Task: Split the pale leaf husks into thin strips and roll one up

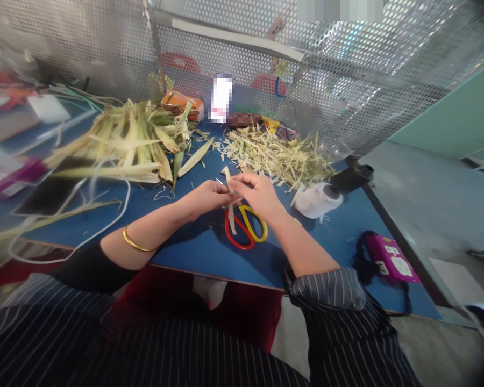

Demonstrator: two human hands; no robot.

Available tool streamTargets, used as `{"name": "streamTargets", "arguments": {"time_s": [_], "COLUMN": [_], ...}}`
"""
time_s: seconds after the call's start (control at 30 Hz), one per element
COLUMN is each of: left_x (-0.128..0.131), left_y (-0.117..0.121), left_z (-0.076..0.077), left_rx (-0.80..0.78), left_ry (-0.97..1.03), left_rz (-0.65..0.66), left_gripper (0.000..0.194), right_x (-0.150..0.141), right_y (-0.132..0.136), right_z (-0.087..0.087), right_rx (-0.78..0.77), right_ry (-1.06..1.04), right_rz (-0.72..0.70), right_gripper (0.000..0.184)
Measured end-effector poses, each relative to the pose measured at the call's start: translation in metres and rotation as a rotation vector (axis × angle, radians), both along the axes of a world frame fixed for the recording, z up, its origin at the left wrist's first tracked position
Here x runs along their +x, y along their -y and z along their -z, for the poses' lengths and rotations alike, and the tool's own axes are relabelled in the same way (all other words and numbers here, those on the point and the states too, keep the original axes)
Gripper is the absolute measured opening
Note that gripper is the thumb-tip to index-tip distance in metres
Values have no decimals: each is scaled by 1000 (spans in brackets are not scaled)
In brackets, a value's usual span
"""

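Note:
Over the blue table, my two hands meet around a narrow strip of pale dried husk that stands out above and below the fingers. My left hand is closed on it in a pinch. From the other side my right hand also pinches the strip, thumb and fingers together. Just below the hands lie scissors with one red and one yellow handle loop; the hands cover their blades. A small pale tip shows by my left fingers, too small to name.
A bundle of long husks lies at the left, a heap of shredded strips behind my hands. To the right are a white thread cone, a black cone and a purple box. A perforated metal screen bounds the back.

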State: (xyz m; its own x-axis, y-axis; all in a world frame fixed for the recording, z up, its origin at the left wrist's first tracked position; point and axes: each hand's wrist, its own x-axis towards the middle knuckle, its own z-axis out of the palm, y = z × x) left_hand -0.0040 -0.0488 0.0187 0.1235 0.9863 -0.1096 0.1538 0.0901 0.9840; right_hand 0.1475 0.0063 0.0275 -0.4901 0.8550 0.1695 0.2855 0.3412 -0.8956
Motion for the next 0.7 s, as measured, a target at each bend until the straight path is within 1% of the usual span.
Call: {"name": "streamTargets", "arguments": {"time_s": [0.07,0.13,0.27,0.37,0.47,0.57,0.63,0.7], "left_x": [2,3,4,4,4,6,8,9], "left_y": [1,1,3,4,5,5,5,4], "left_z": [2,2,-3,-6,-6,-2,1,2], "left_rx": [3,14,57,59,39,16,2,-29], "left_ry": [-24,-55,-110,-136,-122,-89,-39,62], "left_rz": [5,19,43,48,77,100,88,56], "left_gripper": [27,29,31,30,24,24,22,21], "right_x": [0,0,-2,-3,-6,-8,-9,-7], "right_y": [2,2,2,4,8,11,11,7], "right_z": [-1,1,7,9,11,11,11,11], "right_rx": [-84,-89,41,148,205,241,217,130], "right_ry": [5,-17,-90,-119,-117,-100,-94,-127], "right_rz": [-26,5,77,119,171,209,204,167], "right_gripper": [22,20,21,22,21,20,20,19]}}
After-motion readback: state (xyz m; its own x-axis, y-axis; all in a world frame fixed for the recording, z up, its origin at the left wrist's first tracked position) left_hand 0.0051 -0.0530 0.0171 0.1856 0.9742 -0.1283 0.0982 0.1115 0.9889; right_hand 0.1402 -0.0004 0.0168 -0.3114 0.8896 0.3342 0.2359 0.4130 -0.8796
